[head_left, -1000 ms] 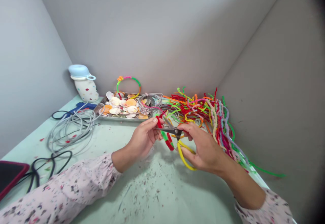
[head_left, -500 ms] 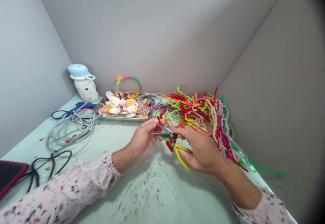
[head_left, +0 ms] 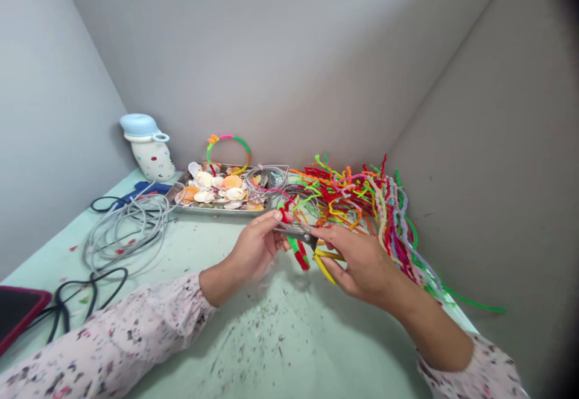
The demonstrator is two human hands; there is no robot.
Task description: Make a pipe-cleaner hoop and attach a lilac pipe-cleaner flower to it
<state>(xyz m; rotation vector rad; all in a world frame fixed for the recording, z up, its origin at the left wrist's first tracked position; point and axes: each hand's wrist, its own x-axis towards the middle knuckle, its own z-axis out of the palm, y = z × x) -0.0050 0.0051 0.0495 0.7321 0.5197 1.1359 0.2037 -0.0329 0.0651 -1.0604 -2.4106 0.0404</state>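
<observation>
Red and green fuzzy strip [head_left: 301, 258] held at the yellow-handled scissors [head_left: 308, 238], above the pale green tabletop [head_left: 271, 338].
The left hand [head_left: 253, 247] pinches the strip's upper red part between thumb and fingers, its lower end hanging free; the right hand [head_left: 362, 261] grips the handles, blades nearly together. Good control here means a steady pinch, fingertips clear of the blade edges, the strip near the pivot, and a slow, even squeeze.

The scissors [head_left: 308, 238] have swung nearer shut, handles drawn closer together.
</observation>
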